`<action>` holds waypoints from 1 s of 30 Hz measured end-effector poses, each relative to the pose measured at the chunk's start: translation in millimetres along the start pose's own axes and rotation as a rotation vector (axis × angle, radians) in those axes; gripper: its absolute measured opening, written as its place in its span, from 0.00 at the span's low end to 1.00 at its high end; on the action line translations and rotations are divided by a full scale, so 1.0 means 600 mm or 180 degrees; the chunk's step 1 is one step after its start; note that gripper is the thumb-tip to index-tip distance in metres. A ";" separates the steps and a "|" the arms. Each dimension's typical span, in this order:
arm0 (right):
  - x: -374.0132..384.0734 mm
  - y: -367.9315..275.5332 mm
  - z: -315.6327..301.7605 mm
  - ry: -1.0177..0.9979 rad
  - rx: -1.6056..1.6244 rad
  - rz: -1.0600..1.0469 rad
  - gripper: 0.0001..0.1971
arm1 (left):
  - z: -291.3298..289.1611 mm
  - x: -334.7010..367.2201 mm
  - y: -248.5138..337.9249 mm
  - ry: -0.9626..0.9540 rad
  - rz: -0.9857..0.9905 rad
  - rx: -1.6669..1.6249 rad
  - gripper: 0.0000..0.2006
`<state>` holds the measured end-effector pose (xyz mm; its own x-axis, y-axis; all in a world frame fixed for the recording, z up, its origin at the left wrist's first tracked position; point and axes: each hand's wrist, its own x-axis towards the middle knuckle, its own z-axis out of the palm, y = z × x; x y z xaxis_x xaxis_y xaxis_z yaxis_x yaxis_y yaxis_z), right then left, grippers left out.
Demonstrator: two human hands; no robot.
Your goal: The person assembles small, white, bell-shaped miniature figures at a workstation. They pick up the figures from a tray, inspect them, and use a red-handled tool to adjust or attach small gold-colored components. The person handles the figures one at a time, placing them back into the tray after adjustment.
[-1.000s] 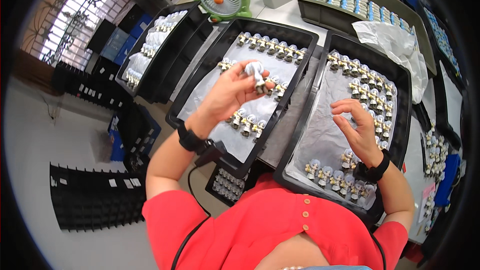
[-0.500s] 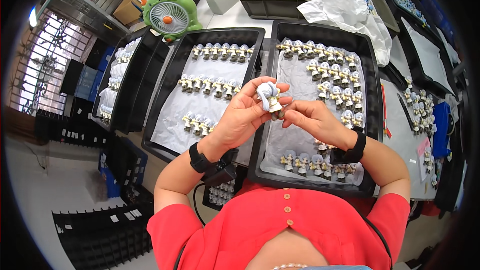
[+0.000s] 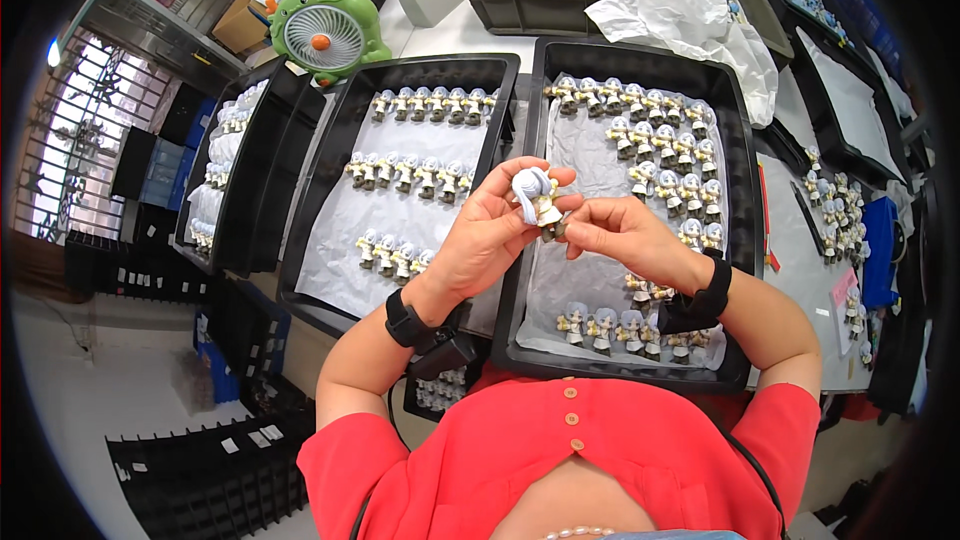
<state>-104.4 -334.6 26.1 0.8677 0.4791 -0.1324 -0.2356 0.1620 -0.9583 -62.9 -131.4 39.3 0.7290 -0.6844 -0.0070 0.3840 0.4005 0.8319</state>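
Between both hands is a small figurine [image 3: 540, 198] with pale lilac hair, a white and gold outfit and dark boots. My left hand [image 3: 487, 230] is closed on its head and body, fingers behind and thumb in front. At its boots, the thumb and fingertips of my right hand [image 3: 622, 237] pinch together; they touch the lower end. Below the hands lies the right black tray [image 3: 745, 210], lined with white paper and holding rows of similar figurines [image 3: 668, 145]. Another black tray [image 3: 400, 70] to the left carries three rows of them.
A green fan [image 3: 322, 35] stands behind the left tray. An olive bin [image 3: 490, 12] of blue-and-white pieces sits at the back, crumpled white paper [image 3: 690, 25] over its edge. More figurines [image 3: 842, 215] and a blue box [image 3: 880, 250] are at the right; another black tray [image 3: 262, 165] stands far left.
The view has shifted slightly. Both hands keep the figurine in nearly the same place and pose, and the trays' contents look unchanged.
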 end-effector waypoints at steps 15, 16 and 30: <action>0.002 -0.003 0.001 0.0026 0.0138 0.0126 0.10 | -0.001 -0.001 -0.007 -0.0157 0.0216 0.0362 0.23; 0.003 -0.004 0.002 0.0033 0.0128 0.0129 0.10 | -0.001 -0.002 -0.007 -0.0149 0.0220 0.0366 0.23; -0.043 -0.091 -0.039 -0.0349 -0.1269 -0.0017 0.12 | -0.003 -0.010 -0.005 0.0132 0.0140 0.0065 0.21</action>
<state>-103.9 -376.0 75.7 0.8116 0.5717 -0.1201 -0.0246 -0.1719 -0.9848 -67.5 -127.6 35.7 0.7679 -0.6405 0.0071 0.3399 0.4168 0.8431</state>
